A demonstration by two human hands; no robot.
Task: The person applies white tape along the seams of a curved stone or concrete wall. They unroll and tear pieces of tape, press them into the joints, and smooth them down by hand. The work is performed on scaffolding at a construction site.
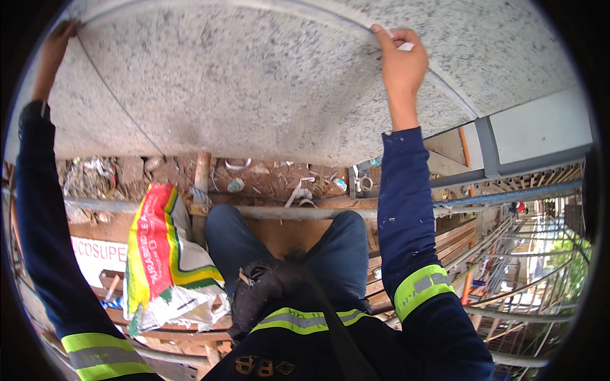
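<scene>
Both my arms reach up to a grey, speckled wall panel (254, 76). A pale narrow strip (452, 92) runs along it in a curve, past both hands. At the upper right my right hand (405, 63) is closed, thumb on the strip, with a small white piece (405, 46) showing between its fingers. Far to the left, my left hand (58, 39) is closed against the panel where the strip meets a thin dark line (117, 95) running down. It is dark there, and what its fingers hold cannot be made out.
A red, yellow and green sack (168, 247) lies left of my knees. A metal pipe (286, 213) crosses in front of them. Scaffold poles (521, 311) stand at the right. Below the panel, dirt ground (267, 181) carries scattered debris. A grey metal frame (489, 149) borders the panel's right.
</scene>
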